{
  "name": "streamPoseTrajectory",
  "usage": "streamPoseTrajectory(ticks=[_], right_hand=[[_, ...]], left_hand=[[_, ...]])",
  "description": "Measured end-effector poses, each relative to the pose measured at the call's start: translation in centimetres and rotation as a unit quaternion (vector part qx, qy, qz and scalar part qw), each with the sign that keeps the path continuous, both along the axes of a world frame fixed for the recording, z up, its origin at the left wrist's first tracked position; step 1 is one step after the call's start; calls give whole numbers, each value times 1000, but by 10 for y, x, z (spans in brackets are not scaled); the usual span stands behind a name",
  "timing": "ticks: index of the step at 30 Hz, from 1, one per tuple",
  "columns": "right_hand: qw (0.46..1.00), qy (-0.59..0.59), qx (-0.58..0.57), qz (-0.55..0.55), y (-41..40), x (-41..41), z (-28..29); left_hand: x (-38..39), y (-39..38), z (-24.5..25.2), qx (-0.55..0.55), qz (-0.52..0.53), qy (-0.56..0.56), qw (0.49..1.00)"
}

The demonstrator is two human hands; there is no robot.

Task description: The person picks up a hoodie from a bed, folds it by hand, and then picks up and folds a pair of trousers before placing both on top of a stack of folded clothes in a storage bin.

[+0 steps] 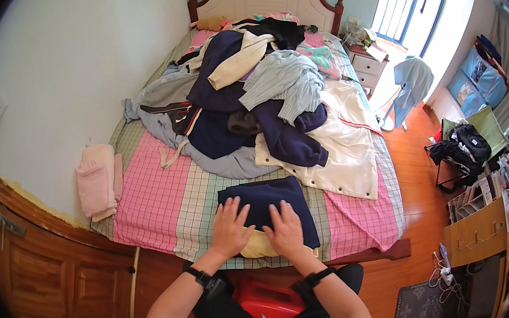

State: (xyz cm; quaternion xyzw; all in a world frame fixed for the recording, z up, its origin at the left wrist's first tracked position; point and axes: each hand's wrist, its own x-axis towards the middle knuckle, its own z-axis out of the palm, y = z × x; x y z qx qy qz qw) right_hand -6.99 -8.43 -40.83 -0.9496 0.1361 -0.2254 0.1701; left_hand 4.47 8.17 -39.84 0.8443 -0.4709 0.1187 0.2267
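Note:
Both palms rest on a folded navy garment (260, 191) near the bed's front edge. My left hand (231, 229) lies on its left part and my right hand (286, 228) on its right part, fingers spread and gripping nothing. A yellow folded cloth (258, 246) shows beneath it, between the wrists. Beyond lies a heap of loose clothes: a light blue knitted sweater (287, 80), a cream sleeve (239, 60), a navy garment (285, 136) and a white garment with snap buttons (353, 156). Folded pink and cream cloths (96, 183) lie at the bed's left front corner.
A wall (74, 44) borders the bed on the left, above a wooden door (44, 271). A red plastic stool (266, 301) is between the knees. To the right stand a nightstand (366, 68), a cloth-draped stand (409, 82), a loaded folding chair (468, 141) and a cluttered desk (476, 236).

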Motion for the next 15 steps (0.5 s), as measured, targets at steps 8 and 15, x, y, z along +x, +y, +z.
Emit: streamPoseTrajectory(ticks=[8,15], right_hand=[[989,116,-65,66,-31,21,-21],[987,146,-21,64,-69,43,-22]], left_hand=[[12,-28,-45,154,73,47,984],[19,-30,-58,137,90,45,985]])
